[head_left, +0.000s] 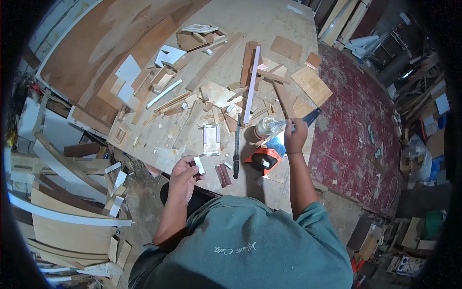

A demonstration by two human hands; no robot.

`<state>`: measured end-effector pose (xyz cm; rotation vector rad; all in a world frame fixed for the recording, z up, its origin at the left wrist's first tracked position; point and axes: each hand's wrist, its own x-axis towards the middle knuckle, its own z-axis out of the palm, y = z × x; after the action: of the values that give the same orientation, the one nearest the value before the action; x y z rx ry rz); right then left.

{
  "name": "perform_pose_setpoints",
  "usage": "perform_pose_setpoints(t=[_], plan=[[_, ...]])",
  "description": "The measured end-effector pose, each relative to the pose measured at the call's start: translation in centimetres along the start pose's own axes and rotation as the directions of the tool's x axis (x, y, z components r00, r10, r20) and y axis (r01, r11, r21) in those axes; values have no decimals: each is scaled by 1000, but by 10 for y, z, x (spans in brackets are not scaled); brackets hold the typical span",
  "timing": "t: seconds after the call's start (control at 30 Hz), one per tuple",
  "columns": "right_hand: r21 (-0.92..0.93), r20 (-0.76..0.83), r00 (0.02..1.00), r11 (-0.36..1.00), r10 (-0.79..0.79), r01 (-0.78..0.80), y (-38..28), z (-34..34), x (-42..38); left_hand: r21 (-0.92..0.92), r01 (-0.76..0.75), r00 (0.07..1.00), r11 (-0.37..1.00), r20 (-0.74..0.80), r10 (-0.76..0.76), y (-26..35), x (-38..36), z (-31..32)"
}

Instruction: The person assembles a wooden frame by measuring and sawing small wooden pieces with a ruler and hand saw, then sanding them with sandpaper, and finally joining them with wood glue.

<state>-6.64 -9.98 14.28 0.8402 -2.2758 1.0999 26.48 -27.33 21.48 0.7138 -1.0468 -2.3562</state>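
Note:
My left hand (185,174) is closed on a small white block (199,165), with a dark reddish-brown piece against it, near the table's front edge. My right hand (296,135) is closed on a thin tool, seen only in part, whose end reaches the mouth of a glass jar (264,128). Beside the jar lies a saw with an orange and black handle (264,160). A dark reddish-brown block (223,175) lies between my hands. A small white-and-wood piece (211,139) lies above it, left of a black rod-like tool (236,147).
Wood offcuts and strips cover much of the table (221,53), including a long pale lilac strip (251,84). Curved boards (67,207) are stacked at the left. Red worn flooring (358,130) lies right of the table, with clutter beyond.

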Motion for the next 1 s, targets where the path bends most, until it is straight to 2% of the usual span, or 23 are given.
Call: perform_pose_setpoints(t=[0.07, 0.13, 0.17, 0.23, 0.27, 0.3, 0.37, 0.43, 0.47, 0.53, 0.57, 0.63, 0.67, 0.77, 0.8, 0.83, 0.9, 0.97, 1.0], plan=[[2, 71, 997, 1000, -28, 28, 0, 15, -2, 1, -20, 999, 1000, -46, 20, -2, -5, -9], [-220, 97, 989, 966, -113, 132, -11, 24, -5, 7, -40, 996, 999, -83, 41, -4, -5, -22], [-206, 109, 986, 968, -123, 143, -17, 29, -10, 4, -49, 994, 999, -101, 49, -6, -6, -27], [-110, 1, 995, 989, -104, 103, -35, 38, -26, 35, -62, 980, 997, -187, 67, -8, -9, -35], [157, 198, 980, 986, 20, -51, -45, 45, -42, 33, -67, 977, 997, -200, 72, -12, -7, -40], [369, 413, 907, 895, 85, -252, -55, 55, -62, 5, -54, 963, 999, -265, 53, -18, -3, -47], [366, 703, 710, 839, 33, -402, -70, 80, -95, -26, -41, 942, 999, -334, 30, -37, 9, -64], [197, 894, 423, 719, 147, -666, -57, 128, -126, -139, 35, 918, 990, -387, -87, -61, 23, -87], [198, 895, 421, 718, 144, -667, -56, 144, -132, -180, 49, 912, 983, -394, -117, -69, 29, -91], [58, 863, 457, 856, 216, -514, -57, 170, -136, -211, 49, 921, 976, -368, -126, -76, 31, -91], [69, 862, 462, 857, 206, -511, -57, 181, -136, -244, 49, 931, 969, -339, -133, -77, 32, -90], [-90, 859, 391, 849, 331, -521, -64, 199, -127, -234, 46, 930, 971, -346, -128, -71, 26, -84], [-79, 863, 394, 856, 315, -511, -67, 206, -123, -230, 55, 931, 972, -339, -133, -70, 20, -85], [-271, 861, 300, 870, 410, -411, -89, 210, -102, -242, 46, 921, 969, -366, -135, -75, 2, -95], [-246, 834, 381, 887, 399, -391, -83, 223, -111, -245, 35, 910, 969, -394, -132, -74, -6, -97], [-237, 840, 380, 892, 387, -384, -81, 231, -113, -247, 26, 898, 969, -420, -131, -74, -13, -99], [-236, 835, 340, 841, 432, -487, -79, 241, -117, -255, 2, 889, 967, -442, -118, -72, -26, -102], [-163, 838, 380, 844, 392, -511, -76, 246, -121, -259, -33, 871, 965, -481, -100, -69, -34, -102], [-84, 837, 385, 786, 390, -613, -82, 238, -117, -261, -32, 871, 965, -481, -101, -70, -33, -106]])
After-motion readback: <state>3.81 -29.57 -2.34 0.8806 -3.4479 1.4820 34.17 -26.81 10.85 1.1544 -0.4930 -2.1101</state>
